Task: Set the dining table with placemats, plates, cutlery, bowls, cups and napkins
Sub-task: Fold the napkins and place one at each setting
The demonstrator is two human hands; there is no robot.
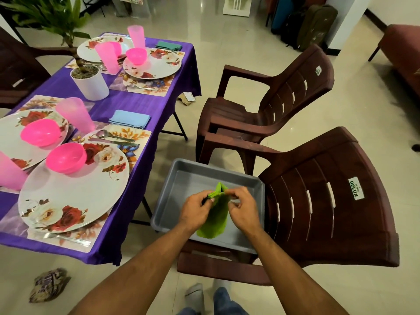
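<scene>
Left hand (197, 209) and right hand (243, 208) both pinching green napkin (216, 218) top edge, cloth hanging over grey tray (181, 178) on brown chair (329, 212) seat, beside table's right edge

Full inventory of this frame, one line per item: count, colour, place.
Round floral plates: 4, white with red flowers, on placemats.
Plastic bowls: 4, pink, on the plates.
Plastic tumblers: 5 seen, translucent pink, beside the plates.
Folded cloth napkins: 2 on the table, blue near, dark green far.
Floral placemats: 4, on the purple tablecloth.
Cutlery: silver, on the placemats, count unclear.
Potted plant: 1, white pot, table centre.
Plastic armchairs: 2, brown, right of the table.
Rectangular plastic tray: 1, grey, on the near armchair's seat.
Green cloth napkin: 1, over the tray.
Left hand, right hand: both pinch the green napkin's top edge.
</scene>
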